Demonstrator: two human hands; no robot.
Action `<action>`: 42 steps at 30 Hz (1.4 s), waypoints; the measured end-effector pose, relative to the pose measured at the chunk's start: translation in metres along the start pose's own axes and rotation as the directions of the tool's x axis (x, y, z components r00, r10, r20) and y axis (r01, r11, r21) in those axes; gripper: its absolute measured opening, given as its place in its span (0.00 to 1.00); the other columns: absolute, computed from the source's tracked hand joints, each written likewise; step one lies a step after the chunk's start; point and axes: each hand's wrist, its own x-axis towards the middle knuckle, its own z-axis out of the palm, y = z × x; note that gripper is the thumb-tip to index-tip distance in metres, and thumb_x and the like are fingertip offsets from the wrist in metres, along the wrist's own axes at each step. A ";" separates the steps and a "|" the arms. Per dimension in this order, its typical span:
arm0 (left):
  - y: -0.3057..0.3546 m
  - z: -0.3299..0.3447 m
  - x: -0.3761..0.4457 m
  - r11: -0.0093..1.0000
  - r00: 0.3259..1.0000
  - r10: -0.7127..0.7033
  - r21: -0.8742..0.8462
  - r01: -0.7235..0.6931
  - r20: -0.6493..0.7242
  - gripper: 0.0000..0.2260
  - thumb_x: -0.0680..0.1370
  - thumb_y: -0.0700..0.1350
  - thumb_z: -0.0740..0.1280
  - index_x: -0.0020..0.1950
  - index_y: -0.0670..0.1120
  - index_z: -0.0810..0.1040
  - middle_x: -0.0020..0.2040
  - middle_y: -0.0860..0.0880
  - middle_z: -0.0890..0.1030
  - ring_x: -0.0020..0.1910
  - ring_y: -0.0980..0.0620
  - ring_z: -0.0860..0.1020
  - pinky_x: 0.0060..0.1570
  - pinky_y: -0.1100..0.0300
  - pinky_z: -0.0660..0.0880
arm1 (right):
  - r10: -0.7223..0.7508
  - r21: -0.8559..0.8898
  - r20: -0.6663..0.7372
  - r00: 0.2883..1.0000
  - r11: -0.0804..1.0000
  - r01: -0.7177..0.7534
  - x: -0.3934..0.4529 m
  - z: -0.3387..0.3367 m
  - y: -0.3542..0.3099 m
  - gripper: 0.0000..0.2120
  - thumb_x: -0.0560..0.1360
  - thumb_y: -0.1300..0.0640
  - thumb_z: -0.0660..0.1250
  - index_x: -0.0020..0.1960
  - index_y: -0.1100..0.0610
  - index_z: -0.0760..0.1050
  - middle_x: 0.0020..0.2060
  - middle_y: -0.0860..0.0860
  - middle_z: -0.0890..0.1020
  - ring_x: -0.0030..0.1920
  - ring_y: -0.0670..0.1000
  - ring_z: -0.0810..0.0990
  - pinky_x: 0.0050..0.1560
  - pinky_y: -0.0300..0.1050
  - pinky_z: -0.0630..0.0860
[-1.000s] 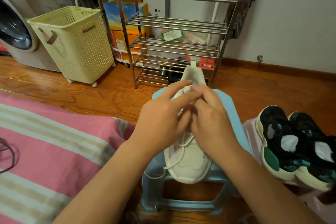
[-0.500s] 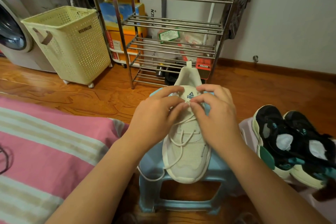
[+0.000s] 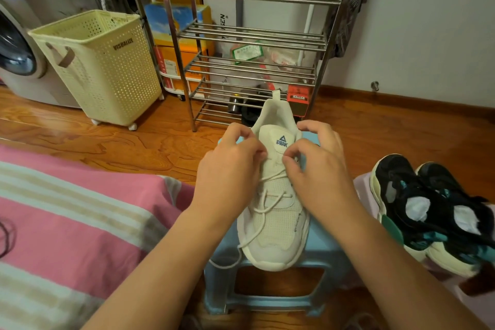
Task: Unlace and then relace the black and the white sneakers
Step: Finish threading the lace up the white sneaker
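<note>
A white sneaker (image 3: 276, 225) lies on a light blue stool (image 3: 267, 300), toe toward me, its tongue with a blue logo showing. My left hand (image 3: 230, 169) pinches the white lace (image 3: 263, 206) at the sneaker's left upper eyelets. My right hand (image 3: 313, 166) pinches the lace at the right upper eyelets. Loose lace loops lie over the vamp and one end hangs off the stool's front left. Two black sneakers (image 3: 431, 209) with teal and cream soles sit on a pink stool (image 3: 361, 185) at the right.
A steel shoe rack (image 3: 251, 35) stands just behind the stool. A cream laundry basket (image 3: 101, 64) and a washing machine (image 3: 16, 53) are at the back left. A pink striped bedsheet (image 3: 75, 222) fills the left foreground. Wooden floor lies between.
Both hands have slid apart from the middle of the shoe to either side of the tongue, uncovering the logo and the upper lace crossings. The camera has tilted slightly.
</note>
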 end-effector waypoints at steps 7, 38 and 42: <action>0.008 0.005 -0.006 0.999 0.999 0.013 -0.045 -0.015 -0.046 0.03 0.78 0.46 0.72 0.48 0.47 0.82 0.55 0.52 0.76 0.35 0.51 0.76 0.28 0.52 0.77 | 0.074 -0.200 0.021 0.997 0.977 -0.069 -0.001 -0.005 -0.009 0.03 0.76 0.56 0.71 0.44 0.53 0.82 0.74 0.49 0.65 0.76 0.53 0.54 0.63 0.38 0.56; -0.002 0.021 0.001 0.898 0.998 0.015 -0.438 -0.038 -0.057 0.05 0.73 0.42 0.78 0.45 0.47 0.84 0.39 0.56 0.83 0.40 0.58 0.82 0.40 0.55 0.80 | 0.360 0.340 0.123 0.925 0.860 -0.380 -0.003 -0.001 -0.007 0.09 0.73 0.59 0.73 0.43 0.44 0.80 0.50 0.40 0.74 0.48 0.40 0.76 0.43 0.30 0.69; -0.002 0.018 -0.002 0.935 0.999 0.034 -0.353 -0.037 -0.015 0.06 0.76 0.49 0.75 0.51 0.51 0.83 0.44 0.58 0.84 0.43 0.59 0.82 0.42 0.56 0.80 | 0.235 0.147 0.169 0.957 0.954 -0.261 0.003 -0.006 -0.002 0.03 0.76 0.54 0.73 0.44 0.47 0.81 0.53 0.43 0.71 0.45 0.37 0.70 0.42 0.23 0.66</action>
